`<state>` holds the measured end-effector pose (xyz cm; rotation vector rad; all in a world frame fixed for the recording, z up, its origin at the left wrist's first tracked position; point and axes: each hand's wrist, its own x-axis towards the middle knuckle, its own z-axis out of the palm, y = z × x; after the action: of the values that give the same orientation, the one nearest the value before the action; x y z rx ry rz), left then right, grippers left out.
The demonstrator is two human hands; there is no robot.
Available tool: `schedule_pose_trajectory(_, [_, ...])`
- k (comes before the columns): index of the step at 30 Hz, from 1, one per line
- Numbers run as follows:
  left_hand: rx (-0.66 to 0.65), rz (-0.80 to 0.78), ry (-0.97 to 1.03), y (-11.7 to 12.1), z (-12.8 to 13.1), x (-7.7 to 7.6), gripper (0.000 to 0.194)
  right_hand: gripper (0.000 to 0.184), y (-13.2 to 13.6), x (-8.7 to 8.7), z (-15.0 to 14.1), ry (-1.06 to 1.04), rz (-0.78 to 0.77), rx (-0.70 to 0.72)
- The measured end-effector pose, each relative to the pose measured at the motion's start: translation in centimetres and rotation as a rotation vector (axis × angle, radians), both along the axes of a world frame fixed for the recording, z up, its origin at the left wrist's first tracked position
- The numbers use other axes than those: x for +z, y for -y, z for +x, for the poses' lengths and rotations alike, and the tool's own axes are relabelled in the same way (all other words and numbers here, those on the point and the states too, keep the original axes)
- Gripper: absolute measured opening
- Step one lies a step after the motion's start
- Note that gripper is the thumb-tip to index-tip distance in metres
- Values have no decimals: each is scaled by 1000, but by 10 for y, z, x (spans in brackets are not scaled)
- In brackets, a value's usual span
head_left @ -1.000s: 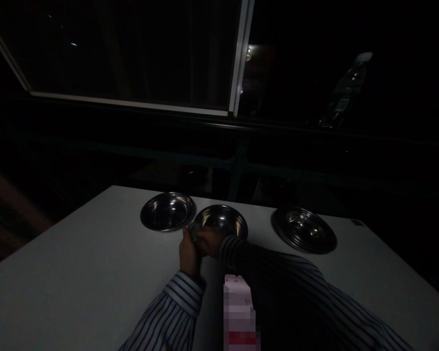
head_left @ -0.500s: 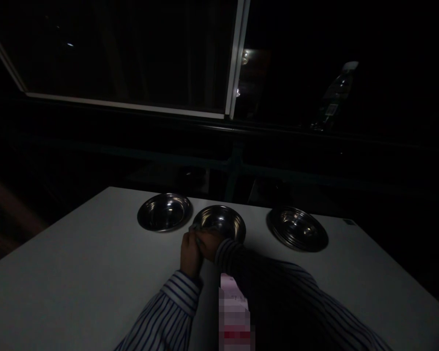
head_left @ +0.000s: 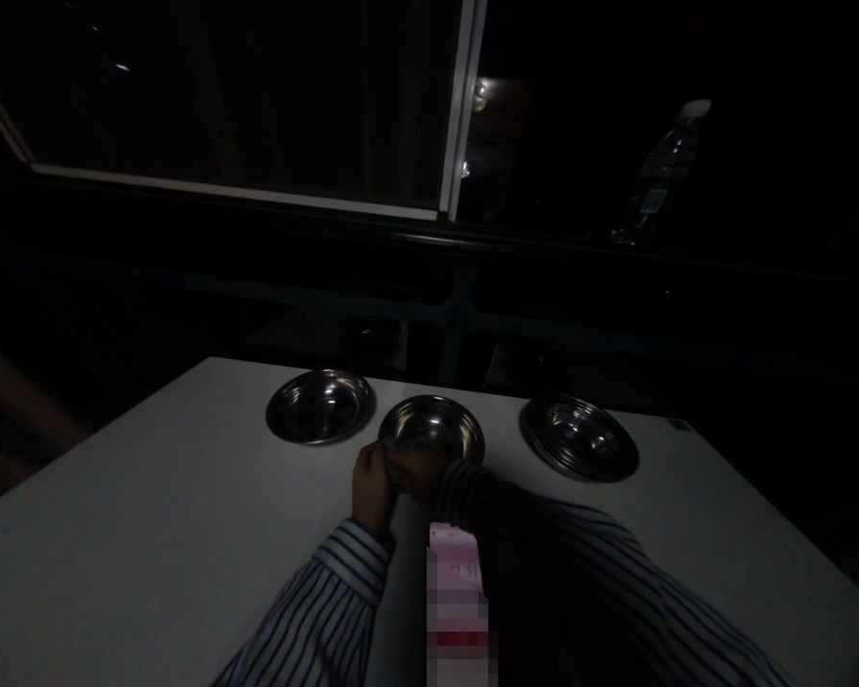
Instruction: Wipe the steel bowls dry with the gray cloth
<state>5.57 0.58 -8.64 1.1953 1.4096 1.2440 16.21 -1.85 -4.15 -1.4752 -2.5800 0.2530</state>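
The scene is very dark. My left hand [head_left: 370, 489] and my right hand [head_left: 416, 472] meet at the near rim of the middle steel bowl [head_left: 436, 425] on a white table [head_left: 150, 534]. Both hands are closed around a small greyish cloth-like thing [head_left: 392, 465] at the bowl's left edge. I cannot make out exactly what it is. Striped shirt sleeves cover both forearms.
A second steel bowl [head_left: 320, 406] sits to the left and a stack of steel bowls [head_left: 578, 437] to the right. A pink carton [head_left: 456, 592] stands near me between my arms. A window frame [head_left: 458, 105] and a plastic bottle [head_left: 662, 167] are behind the table.
My hands stay at the middle bowl's near rim, shifting slightly around the small cloth. The view has tilted a little.
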Motion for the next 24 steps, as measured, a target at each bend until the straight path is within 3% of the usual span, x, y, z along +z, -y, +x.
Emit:
schedule_pose_trajectory(4, [23, -24, -60, 2, 1, 1, 32, 29, 8, -1, 3, 31, 48, 6])
schedule_pose_trajectory(7, [6, -25, -114, 4, 0, 3, 32, 29, 15, 0, 6, 116, -3, 56])
schedule_pose_trajectory(9, [-9, -12, -160, 6, -1, 6, 31, 29, 18, 1, 5, 111, -16, 16])
schedule_pose_trajectory(13, [-41, 2, -258, 9, -4, 12, 28, 37, 25, 3, 2, 89, 59, -15])
schedule_pose_trajectory(18, [-78, 16, -390, 10, -5, 16, 28, 30, 45, 7, 13, 210, 135, -19])
schedule_pose_trajectory(21, [-30, 21, -477, 12, -4, 17, 32, 26, 51, 7, 26, 250, 253, -66])
schedule_pose_trajectory(24, [-8, 43, -482, 14, -1, 18, 36, 24, 51, 2, 35, 199, 320, -227])
